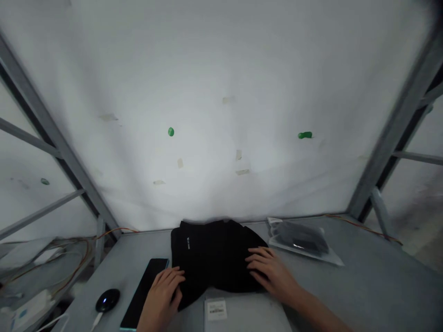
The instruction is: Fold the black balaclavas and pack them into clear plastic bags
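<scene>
A black fabric piece [214,258] with small white lettering near its upper left lies spread at the back of the grey table [332,295]. I cannot tell what kind of item it is. The fingers of my left hand [162,295] rest on its lower left edge, slightly bent, with the thumb apart. On the right side, my right hand [272,272] lies on the fabric with its fingers stretched out and a little spread. Neither hand visibly grips it. Just below the fabric is a flat pale package [249,313] bearing a white barcode label [216,310].
A black tablet-like slab [145,295] lies left of the fabric, partly behind my left hand. Beside it sits a round black device [107,300] with a lit spot and white cable. At right rests a clear bag [301,240] with dark contents. Metal frame posts flank the white wall.
</scene>
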{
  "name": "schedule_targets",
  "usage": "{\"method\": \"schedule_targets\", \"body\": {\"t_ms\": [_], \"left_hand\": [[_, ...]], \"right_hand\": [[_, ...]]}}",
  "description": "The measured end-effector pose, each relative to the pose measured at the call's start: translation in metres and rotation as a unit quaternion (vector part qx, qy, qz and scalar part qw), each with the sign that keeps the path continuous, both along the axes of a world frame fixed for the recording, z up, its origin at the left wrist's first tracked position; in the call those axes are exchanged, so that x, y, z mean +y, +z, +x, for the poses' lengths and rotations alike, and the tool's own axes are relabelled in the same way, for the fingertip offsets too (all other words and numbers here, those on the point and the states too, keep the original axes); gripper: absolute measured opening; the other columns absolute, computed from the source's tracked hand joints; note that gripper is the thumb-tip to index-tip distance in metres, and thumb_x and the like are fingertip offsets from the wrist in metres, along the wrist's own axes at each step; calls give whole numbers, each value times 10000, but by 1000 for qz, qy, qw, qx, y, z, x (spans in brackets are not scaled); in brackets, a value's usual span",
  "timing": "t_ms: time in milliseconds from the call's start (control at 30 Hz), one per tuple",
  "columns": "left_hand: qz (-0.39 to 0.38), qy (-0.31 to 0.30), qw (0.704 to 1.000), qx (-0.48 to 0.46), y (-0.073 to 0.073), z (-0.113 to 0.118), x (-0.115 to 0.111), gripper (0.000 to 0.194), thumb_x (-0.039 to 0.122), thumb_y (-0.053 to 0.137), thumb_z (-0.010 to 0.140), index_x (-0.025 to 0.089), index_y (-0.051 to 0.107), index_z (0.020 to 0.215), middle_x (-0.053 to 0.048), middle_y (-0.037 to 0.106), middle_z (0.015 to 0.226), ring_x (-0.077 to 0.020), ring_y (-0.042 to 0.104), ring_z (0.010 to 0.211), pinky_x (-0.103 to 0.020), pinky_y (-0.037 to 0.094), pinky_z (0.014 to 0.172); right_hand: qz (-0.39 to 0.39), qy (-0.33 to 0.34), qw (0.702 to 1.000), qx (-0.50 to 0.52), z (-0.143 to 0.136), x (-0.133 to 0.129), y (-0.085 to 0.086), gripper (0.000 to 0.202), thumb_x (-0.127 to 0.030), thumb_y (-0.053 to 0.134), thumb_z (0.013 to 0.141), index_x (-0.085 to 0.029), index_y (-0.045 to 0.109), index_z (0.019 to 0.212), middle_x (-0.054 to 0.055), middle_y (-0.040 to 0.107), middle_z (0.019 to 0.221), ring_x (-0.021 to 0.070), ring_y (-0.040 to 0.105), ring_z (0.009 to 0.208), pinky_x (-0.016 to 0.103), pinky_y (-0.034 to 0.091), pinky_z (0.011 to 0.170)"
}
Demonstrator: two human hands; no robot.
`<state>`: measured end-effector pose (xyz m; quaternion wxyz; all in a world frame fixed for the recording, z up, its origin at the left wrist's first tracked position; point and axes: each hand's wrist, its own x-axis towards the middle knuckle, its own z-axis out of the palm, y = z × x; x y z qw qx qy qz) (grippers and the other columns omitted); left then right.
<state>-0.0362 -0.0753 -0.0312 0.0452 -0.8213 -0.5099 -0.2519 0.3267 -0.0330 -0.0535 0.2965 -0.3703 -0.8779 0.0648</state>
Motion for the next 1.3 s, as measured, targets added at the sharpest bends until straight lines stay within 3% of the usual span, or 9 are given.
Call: {"method": "schedule_targets", "body": {"t_ms": [100, 267, 367, 533, 700, 933, 1000, 1167, 1300], "left_hand": [[-7, 55, 987, -152, -1, -2, -1, 192, 274, 516, 901, 270, 693, 976, -40, 753, 1049, -238, 697, 1024, -390, 564, 882], [-62, 127, 916, -376, 2, 18, 11, 335, 520, 550, 881, 213, 666, 954, -50, 731, 924, -232, 700, 865, -328, 561, 771], [-58, 147, 900, -406, 2, 29, 21, 402, 585, 567, 849, 205, 658, 940, -41, 709, 872, -227, 678, 800, -333, 548, 744], [-15, 182, 888, -422, -6, 32, 33, 423, 585, 546, 856, 207, 635, 1024, -70, 715, 982, -256, 683, 924, -383, 545, 826], [22, 191, 929, -317, -16, 33, 49, 338, 471, 415, 950, 222, 604, 1079, -75, 717, 1056, -252, 690, 1004, -395, 547, 875], [-18, 179, 976, -122, -28, 35, 56, 277, 273, 359, 968, 243, 619, 1058, -50, 715, 961, -212, 711, 774, -307, 538, 661], [-24, 170, 983, -72, -23, 33, 58, 284, 236, 385, 949, 237, 617, 1111, -64, 682, 1006, -217, 687, 828, -311, 527, 682], [-34, 114, 992, 53, 2, 20, 92, 450, 206, 488, 880, 228, 482, 1330, -89, 579, 1281, -259, 521, 1222, -427, 431, 1004], [-54, 91, 991, 76, 16, 13, 128, 454, 157, 561, 800, 234, 547, 1248, -76, 634, 1214, -265, 555, 1166, -423, 422, 985]], "right_hand": [[-28, -27, 997, 64, 8, 4, 2, 193, -278, 495, 974, -256, 683, 1007, 79, 726, 1070, 276, 562, 1226, 505, 440, 1010], [-70, -42, 989, 127, 21, 5, -1, 215, -359, 505, 970, -252, 691, 995, 108, 695, 1108, 269, 606, 1149, 478, 473, 987], [-106, -23, 987, 120, 19, 5, -1, 210, -408, 550, 945, -269, 679, 1034, 83, 698, 1064, 253, 637, 1064, 415, 527, 891], [-84, -29, 987, 132, 11, 10, 10, 243, -362, 463, 990, -254, 643, 867, 51, 699, 941, 244, 615, 1083, 403, 493, 923], [-32, -90, 985, 146, 0, 27, 7, 272, -328, 358, 1020, -248, 603, 932, 41, 705, 902, 206, 661, 866, 337, 516, 785], [16, -134, 990, -51, -10, 48, -19, 194, -202, 449, 960, -236, 617, 872, 8, 703, 740, 203, 647, 669, 346, 466, 715], [22, -122, 991, -59, -11, 50, -13, 145, -156, 513, 906, -236, 623, 856, 16, 705, 791, 209, 658, 753, 342, 456, 752], [7, -105, 994, -34, -27, 79, 21, 196, -178, 541, 891, -233, 637, 1053, 56, 690, 1049, 230, 620, 1000, 350, 450, 856], [2, -86, 995, -48, -57, 115, 27, 412, -269, 604, 884, -211, 558, 1289, 101, 668, 1214, 269, 586, 1117, 394, 428, 920]]}}
